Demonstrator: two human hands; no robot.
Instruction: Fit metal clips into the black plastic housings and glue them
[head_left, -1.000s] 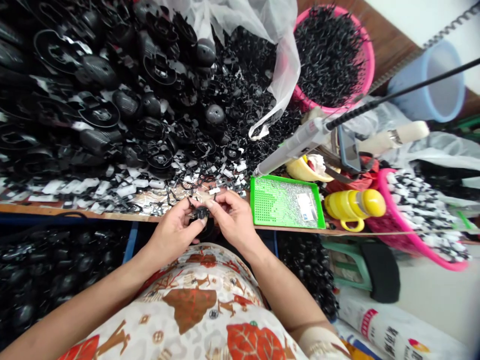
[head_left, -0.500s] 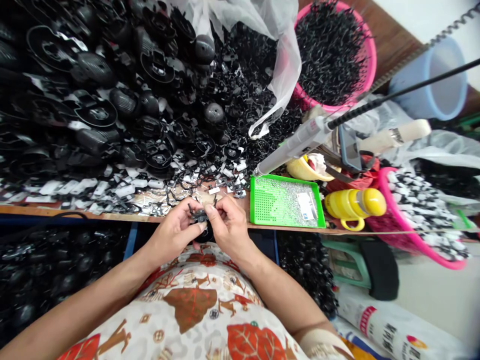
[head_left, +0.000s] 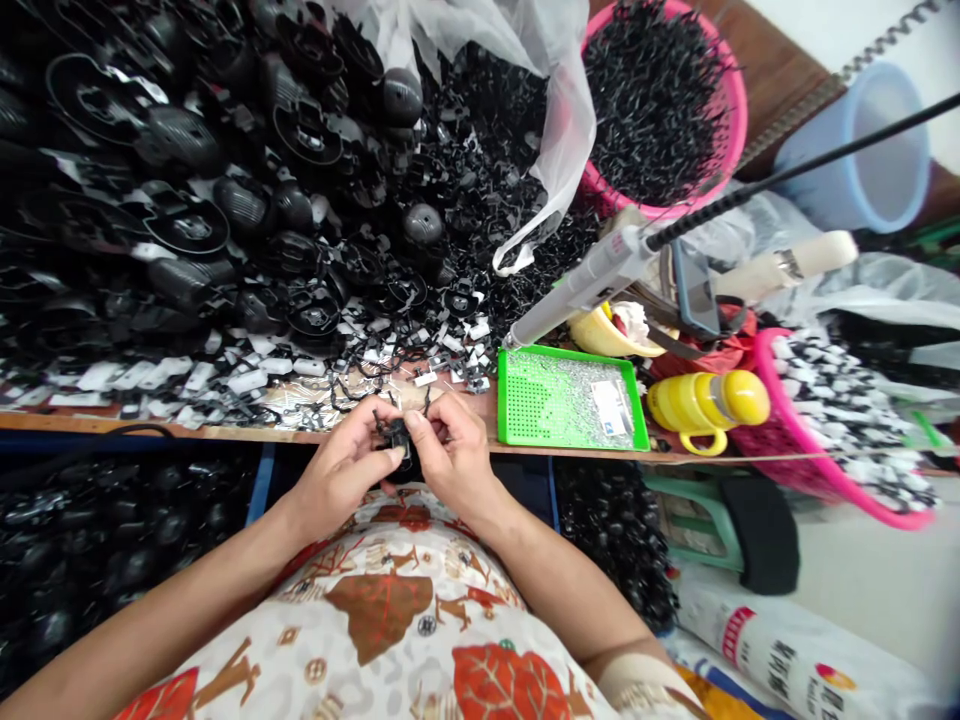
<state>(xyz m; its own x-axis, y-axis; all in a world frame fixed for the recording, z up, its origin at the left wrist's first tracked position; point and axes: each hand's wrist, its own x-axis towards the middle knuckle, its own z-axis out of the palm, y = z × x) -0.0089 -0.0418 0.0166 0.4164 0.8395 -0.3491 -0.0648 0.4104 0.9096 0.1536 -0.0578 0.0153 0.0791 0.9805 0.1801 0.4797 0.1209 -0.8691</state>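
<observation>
Close to my body at the table's front edge, a small black plastic part (head_left: 397,436) sits between both hands. My left hand (head_left: 352,455) is closed on it, thumb across its near side. From the other side my right hand (head_left: 448,445) pinches at the same part with thumb and index finger; the exact spot under the fingertips is hidden. Just beyond the hands lie thin white pins (head_left: 315,397) and small white and black pieces (head_left: 425,379) on the wooden table.
A green tray (head_left: 510,440) of small metal bits lies right of my hands, below a grey electric screwdriver (head_left: 577,290). Beyond are a yellow bottle (head_left: 701,400) and pink baskets (head_left: 739,110). Black plastic housings (head_left: 187,220) pile up at the back left.
The black part has turned a little between my fingers. Both hands stay in nearly the same place, and the whole view has shifted slightly.
</observation>
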